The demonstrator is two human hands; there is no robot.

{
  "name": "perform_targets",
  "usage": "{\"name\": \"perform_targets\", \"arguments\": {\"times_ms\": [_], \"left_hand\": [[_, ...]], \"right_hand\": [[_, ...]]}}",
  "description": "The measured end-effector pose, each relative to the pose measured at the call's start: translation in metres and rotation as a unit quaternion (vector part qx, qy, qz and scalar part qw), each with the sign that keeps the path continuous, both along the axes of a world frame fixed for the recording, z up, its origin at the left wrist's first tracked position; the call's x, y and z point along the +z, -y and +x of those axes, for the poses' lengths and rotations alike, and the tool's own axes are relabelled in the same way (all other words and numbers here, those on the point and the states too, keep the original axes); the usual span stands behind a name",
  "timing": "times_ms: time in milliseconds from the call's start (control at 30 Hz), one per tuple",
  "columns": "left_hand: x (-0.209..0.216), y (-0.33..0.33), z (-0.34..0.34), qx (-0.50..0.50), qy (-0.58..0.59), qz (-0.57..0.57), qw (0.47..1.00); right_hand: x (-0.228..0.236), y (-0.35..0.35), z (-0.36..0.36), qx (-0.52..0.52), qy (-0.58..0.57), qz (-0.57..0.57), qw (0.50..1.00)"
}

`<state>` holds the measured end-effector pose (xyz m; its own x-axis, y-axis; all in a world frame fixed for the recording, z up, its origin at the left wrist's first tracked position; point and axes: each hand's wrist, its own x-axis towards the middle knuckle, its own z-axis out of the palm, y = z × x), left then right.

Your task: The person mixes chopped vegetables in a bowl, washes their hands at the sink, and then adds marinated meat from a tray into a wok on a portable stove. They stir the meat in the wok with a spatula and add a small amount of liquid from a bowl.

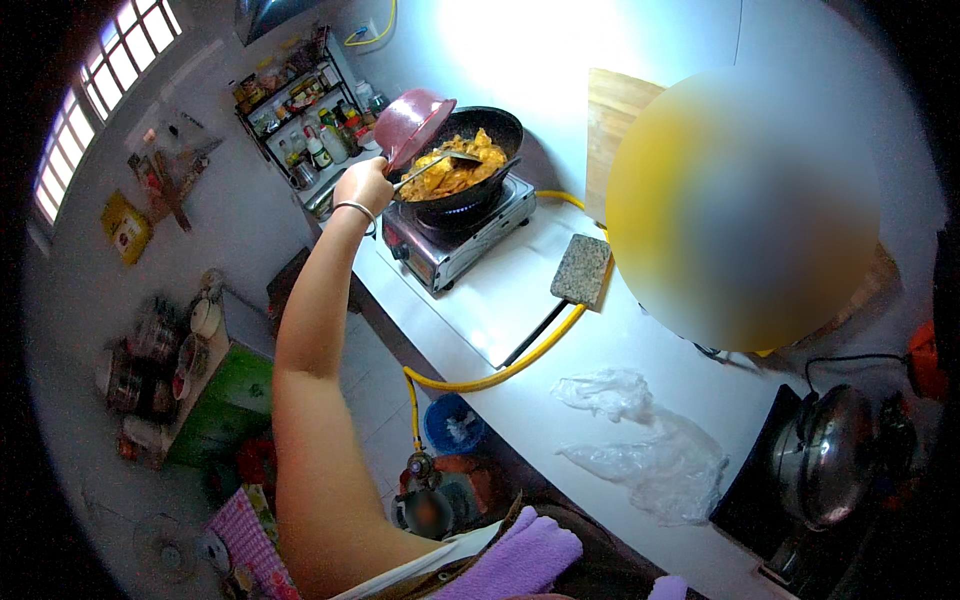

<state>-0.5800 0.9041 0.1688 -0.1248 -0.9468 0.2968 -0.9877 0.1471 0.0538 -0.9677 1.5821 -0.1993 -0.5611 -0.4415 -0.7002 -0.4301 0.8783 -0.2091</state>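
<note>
My left hand (363,188), a bangle on its wrist, reaches out to the near left side of a black wok (500,122). Its fingers are closed at the edge of a translucent red bowl (410,122), which is tilted over the wok's left rim. A metal spatula (436,167) lies across the yellow-brown food (480,150), its handle running back to the same hand; I cannot tell whether the fingers grip it too. The wok sits on a silver portable gas stove (462,240) with a bluish flame showing. My right hand is out of view.
A yellow hose (520,376) crosses the white table (480,310) down to a floor gas cylinder (425,510). Right of the stove is a speckled stone block (580,268). Clear plastic bags (650,450) and a lidded pan (825,455) lie nearer. A round blur hides the right side.
</note>
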Motion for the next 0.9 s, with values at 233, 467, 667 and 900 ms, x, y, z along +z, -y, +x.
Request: {"name": "perform_targets", "arguments": {"times_ms": [233, 467, 667, 900], "left_hand": [[-0.075, -0.004, 0.010, -0.184, -0.246, -0.049, 0.950], [-0.159, -0.173, -0.060, -0.225, -0.636, 0.334, 0.658], [-0.223, -0.345, -0.111, -0.213, -0.600, 0.553, 0.538], [-0.236, -0.532, -0.199, -0.231, -0.470, 0.732, 0.435]], "right_hand": [[0.004, -0.078, 0.020, -0.012, 0.011, 0.007, 1.000], [0.012, -0.186, 0.067, -0.058, 0.018, 0.039, 0.997], [-0.008, -0.233, 0.087, -0.032, 0.006, 0.012, 0.999], [0.036, -0.151, 0.054, -0.210, 0.216, -0.349, 0.887]]}}
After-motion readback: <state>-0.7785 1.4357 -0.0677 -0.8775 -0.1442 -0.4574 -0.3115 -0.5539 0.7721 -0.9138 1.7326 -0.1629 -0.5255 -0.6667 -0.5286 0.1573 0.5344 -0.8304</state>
